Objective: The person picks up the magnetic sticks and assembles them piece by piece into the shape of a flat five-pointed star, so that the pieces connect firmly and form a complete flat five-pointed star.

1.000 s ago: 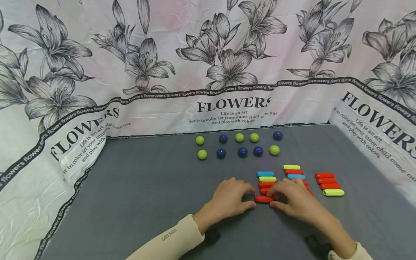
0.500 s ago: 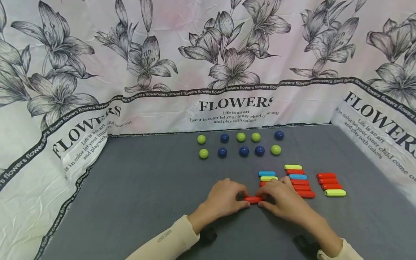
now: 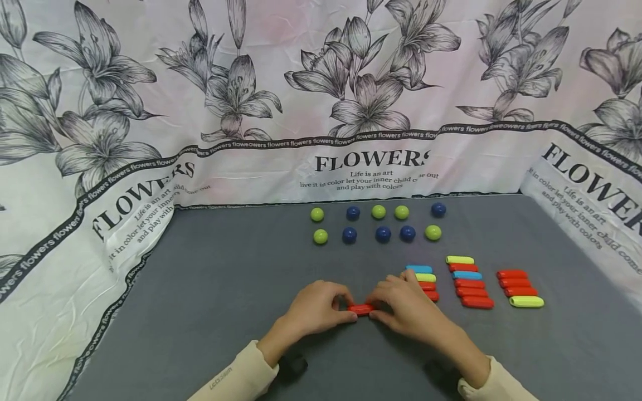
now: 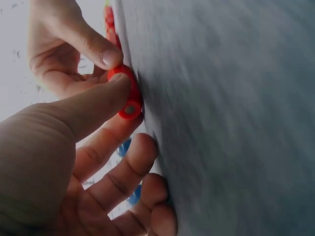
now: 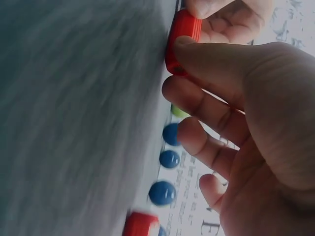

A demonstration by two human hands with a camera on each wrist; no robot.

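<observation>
A short red ribbed rod [image 3: 360, 309] lies crosswise between my two hands, low over the grey table. My left hand [image 3: 317, 305] pinches its left end between thumb and forefinger. At the other end my right hand [image 3: 407, 306] pinches it in the same way. In the left wrist view, the end of the red rod [image 4: 130, 105] shows a pale round spot, and the left thumb presses on its side. The right wrist view shows the right thumb on the red rod [image 5: 183, 42], the other fingers spread loosely. Just behind the right hand is a partly hidden column with a blue rod [image 3: 418, 269] on top.
To the right stand two more columns of rods, one with a red rod [image 3: 477, 302] nearest, one with a yellow rod [image 3: 526, 302] nearest. Two rows of green balls [image 3: 320, 236] and blue balls [image 3: 383, 234] lie farther back. A flower-printed cloth [image 3: 371, 167] hangs behind the grey table [image 3: 225, 267].
Both hands have moved left with the red rod, away from the near end of the partly hidden column. The left fingers have closed on its left end. The head view has shifted slightly.
</observation>
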